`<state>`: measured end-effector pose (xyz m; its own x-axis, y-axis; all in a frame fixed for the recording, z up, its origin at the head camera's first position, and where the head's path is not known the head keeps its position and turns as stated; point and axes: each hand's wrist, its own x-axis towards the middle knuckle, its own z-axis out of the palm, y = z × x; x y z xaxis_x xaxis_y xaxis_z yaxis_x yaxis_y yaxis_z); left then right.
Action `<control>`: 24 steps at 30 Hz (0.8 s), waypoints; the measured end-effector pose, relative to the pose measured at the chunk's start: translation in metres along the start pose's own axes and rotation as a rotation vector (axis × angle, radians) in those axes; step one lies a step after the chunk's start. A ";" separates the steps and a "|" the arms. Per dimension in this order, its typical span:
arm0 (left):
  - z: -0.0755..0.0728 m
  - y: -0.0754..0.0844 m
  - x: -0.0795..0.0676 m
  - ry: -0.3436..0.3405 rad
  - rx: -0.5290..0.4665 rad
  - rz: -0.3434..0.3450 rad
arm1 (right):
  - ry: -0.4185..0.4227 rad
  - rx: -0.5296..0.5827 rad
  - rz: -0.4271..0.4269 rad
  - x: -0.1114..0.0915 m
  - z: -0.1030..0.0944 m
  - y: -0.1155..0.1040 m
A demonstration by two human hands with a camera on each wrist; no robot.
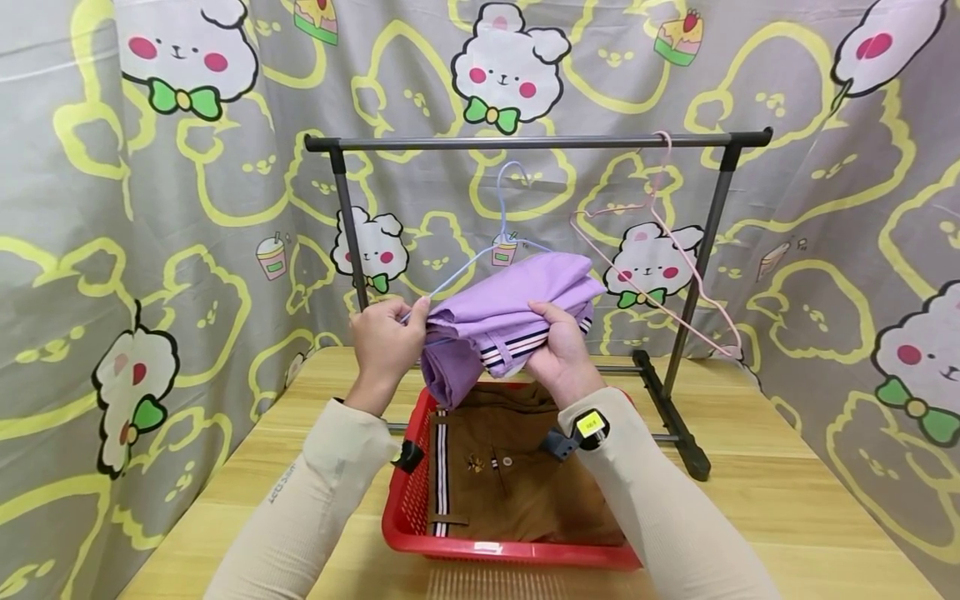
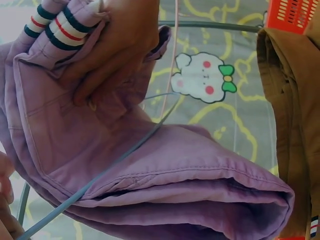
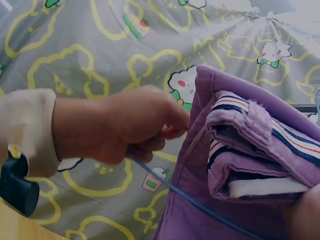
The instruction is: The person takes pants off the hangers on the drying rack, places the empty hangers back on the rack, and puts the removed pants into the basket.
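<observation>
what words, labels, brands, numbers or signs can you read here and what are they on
None can be read for sure.
Left sleeve: dark lettering, too blurred.
Right wrist device's yellow screen: dark marks, too small.
Curtain: tiny marks beside the printed drawings, too small.
Basket: pale patch on the rim, cannot tell if it bears print.

L hand grips blue hanger; R hand w/ purple trousers.

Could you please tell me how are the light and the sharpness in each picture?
Head view: bright, fairly even light, purple garment mostly crisp; left wrist view: dimmer, right hand in shadow; right wrist view: hazy, left hand soft, whitish glare at top right.
</observation>
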<state>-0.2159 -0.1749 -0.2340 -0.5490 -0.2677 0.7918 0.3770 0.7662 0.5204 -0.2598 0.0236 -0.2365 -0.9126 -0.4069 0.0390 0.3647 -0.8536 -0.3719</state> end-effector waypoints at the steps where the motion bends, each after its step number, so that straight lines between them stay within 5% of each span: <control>1: 0.000 0.000 0.000 0.001 0.001 0.001 | -0.006 0.005 -0.003 0.000 0.000 0.000; 24: 0.000 -0.011 -0.001 -0.024 0.034 -0.014 | -0.035 0.050 -0.023 0.003 0.000 0.000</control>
<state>-0.2194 -0.1831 -0.2399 -0.5717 -0.2652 0.7764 0.3434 0.7821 0.5200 -0.2622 0.0221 -0.2363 -0.9141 -0.3977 0.0798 0.3536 -0.8777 -0.3236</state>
